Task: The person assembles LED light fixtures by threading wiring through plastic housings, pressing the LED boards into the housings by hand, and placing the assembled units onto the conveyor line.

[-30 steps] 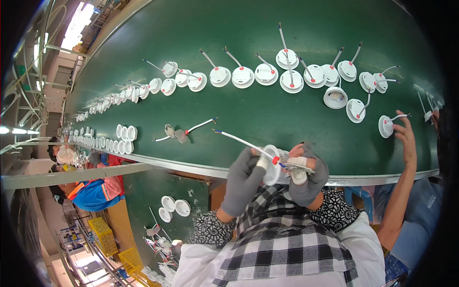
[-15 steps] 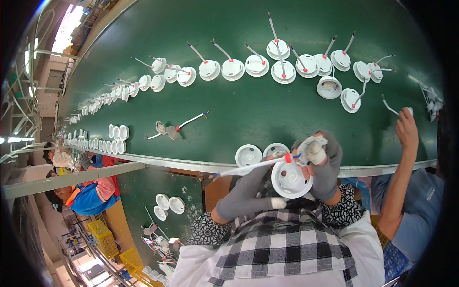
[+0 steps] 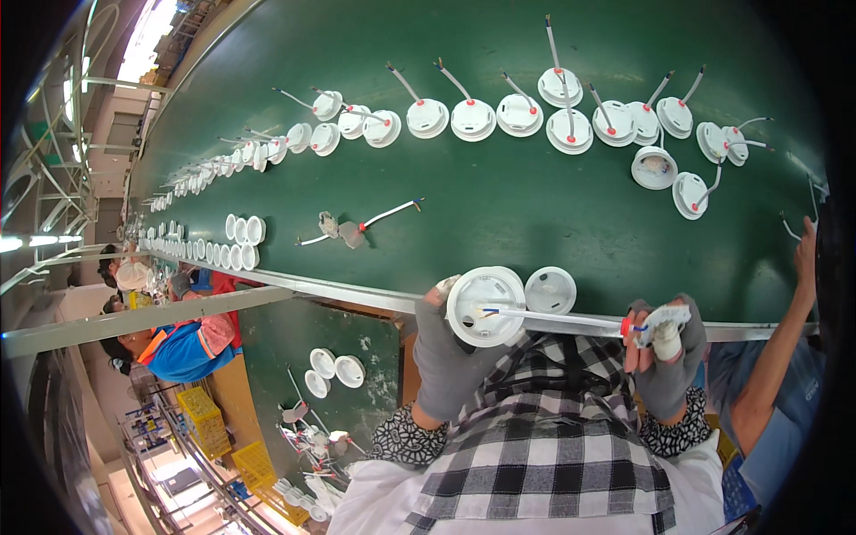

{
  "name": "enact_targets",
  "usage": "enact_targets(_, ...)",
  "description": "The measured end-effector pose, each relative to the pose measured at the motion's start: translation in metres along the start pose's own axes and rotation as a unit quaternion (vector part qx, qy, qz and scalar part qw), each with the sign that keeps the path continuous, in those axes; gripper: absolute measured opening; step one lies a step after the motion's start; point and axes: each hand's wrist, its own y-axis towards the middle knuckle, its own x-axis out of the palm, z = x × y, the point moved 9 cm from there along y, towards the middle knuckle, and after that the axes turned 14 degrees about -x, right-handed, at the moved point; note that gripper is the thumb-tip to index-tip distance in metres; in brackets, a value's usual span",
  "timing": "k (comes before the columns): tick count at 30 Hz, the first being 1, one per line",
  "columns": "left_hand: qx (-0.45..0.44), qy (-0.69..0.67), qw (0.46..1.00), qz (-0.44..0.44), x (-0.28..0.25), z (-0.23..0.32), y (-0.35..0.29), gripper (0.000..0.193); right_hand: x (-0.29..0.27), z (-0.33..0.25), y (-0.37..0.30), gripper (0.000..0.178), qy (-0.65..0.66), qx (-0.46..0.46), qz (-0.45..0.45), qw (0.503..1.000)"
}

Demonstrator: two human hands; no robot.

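My left hand [image 3: 439, 357], in a grey glove with bare fingertips, is closed on the rim of a white round plastic housing [image 3: 468, 328], its hollow side up. In my right hand [image 3: 682, 361], also gloved, a small white wired part [image 3: 667, 317] is pinched between the fingers. From it a white cable [image 3: 562, 317] with a red grommet [image 3: 627, 327] runs left, and its bare wire ends lie over the housing's opening. Just right of that housing, a second white housing [image 3: 550, 292] rests on the green table near its edge.
Across the green table [image 3: 535, 214] runs a long row of white housings [image 3: 473, 119] with cables sticking up. A loose wired part [image 3: 352, 234] lies mid-table. On the left, a lower green table [image 3: 312, 334] bears housings and tangled parts. A co-worker's arm [image 3: 785, 330] reaches in at right.
My hands have moved apart: the left has carried the housing left, the right has drawn the wired part right. The cable end now lies over the housing. The co-worker's hand moved right; the view shifted.
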Motion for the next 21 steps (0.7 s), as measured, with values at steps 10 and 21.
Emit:
enact_targets(10,0.019,0.036,0.998,0.049,-0.016,0.006,-0.005,0.088,0.026,-0.003,-0.003,0.015,-0.149,-0.071,-0.153,0.974)
enact_targets(21,0.194,0.198,0.958,0.068,-0.003,0.038,-0.021,0.086,0.092,-0.006,0.021,0.024,-0.318,-0.118,-0.318,0.885)
